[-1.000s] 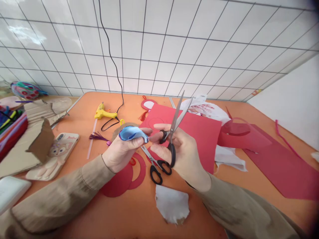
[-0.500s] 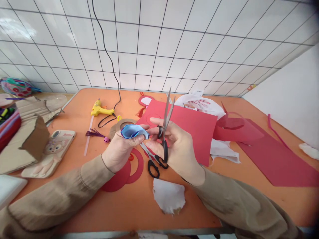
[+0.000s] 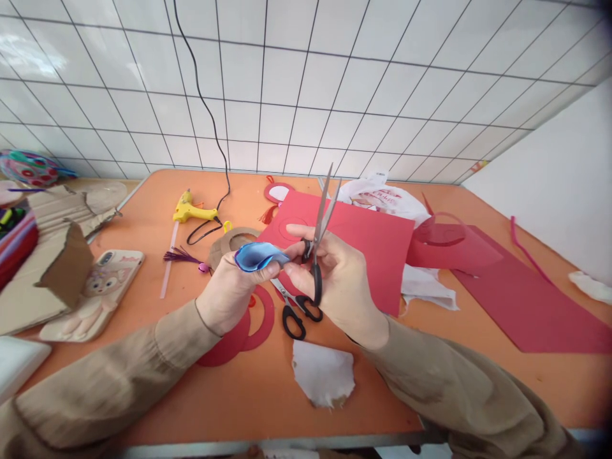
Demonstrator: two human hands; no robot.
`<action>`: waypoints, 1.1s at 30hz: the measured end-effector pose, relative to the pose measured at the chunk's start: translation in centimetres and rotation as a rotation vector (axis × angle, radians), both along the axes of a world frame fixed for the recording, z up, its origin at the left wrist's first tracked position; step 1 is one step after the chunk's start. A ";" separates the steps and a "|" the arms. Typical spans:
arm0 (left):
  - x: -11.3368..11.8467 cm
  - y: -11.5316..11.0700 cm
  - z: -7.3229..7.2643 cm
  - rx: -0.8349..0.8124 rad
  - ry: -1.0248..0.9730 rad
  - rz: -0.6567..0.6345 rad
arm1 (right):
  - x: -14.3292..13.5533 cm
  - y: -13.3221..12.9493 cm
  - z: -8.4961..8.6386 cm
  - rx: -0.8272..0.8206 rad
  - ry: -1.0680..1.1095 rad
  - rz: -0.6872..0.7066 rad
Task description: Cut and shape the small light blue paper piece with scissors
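Note:
Between the thumb and fingers of my left hand (image 3: pixel 228 290) is a folded piece of blue fabric (image 3: pixel 258 256), curled open at its left end. My right hand (image 3: pixel 342 280) holds black-handled scissors (image 3: pixel 321 229) with the blades apart and pointing up, away from the fabric. The right fingertips are at the fabric's right end; whether they pinch it is hard to tell. Beneath the hands, a second pair of scissors (image 3: pixel 293 322) lies on the orange table (image 3: pixel 229 408), beside red paper rings (image 3: pixel 265 328).
A yellow glue gun (image 3: pixel 191 210) with a black cord lies at the back left. Further left are a phone (image 3: pixel 102 287) and cardboard (image 3: pixel 43 274). Red sheets (image 3: pixel 377 248) and a plastic bag (image 3: pixel 392 203) lie to the right. A white scrap (image 3: pixel 325 376) is in front.
The left hand and blue fabric have shifted slightly right, closer to the right fingertips. The scissors in my right hand are still raised, with their tips slightly further right.

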State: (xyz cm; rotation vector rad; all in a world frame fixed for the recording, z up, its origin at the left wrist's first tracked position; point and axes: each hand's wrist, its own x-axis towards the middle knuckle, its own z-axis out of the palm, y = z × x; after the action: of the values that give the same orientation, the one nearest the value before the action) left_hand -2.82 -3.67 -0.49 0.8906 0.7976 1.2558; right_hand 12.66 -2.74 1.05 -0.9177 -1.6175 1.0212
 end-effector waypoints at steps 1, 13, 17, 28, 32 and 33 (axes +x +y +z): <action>0.0 0.0 0.0 -0.011 0.004 0.009 | 0.0 0.0 -0.1 0.019 -0.010 -0.011; 0.2 -0.1 -0.5 -0.156 -0.025 -0.002 | 0.2 0.8 -0.8 0.111 -0.031 -0.031; -0.2 0.1 -0.5 -0.186 0.026 -0.030 | 0.5 1.0 -0.8 0.099 -0.043 -0.012; -1.9 1.2 0.5 -0.069 0.190 -0.027 | 1.1 1.9 -0.7 0.081 -0.060 0.092; -2.7 1.3 1.5 -0.097 0.239 -0.095 | 1.2 2.1 -0.9 0.102 -0.082 0.108; -2.8 1.3 1.8 -0.106 0.232 -0.102 | 1.2 2.1 -0.9 0.103 -0.084 0.107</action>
State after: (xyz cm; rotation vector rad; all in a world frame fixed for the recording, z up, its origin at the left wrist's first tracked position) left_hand -5.62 -2.34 1.29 0.9890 0.9804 1.0231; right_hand 13.82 -0.68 0.12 -0.8213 -1.7887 0.9732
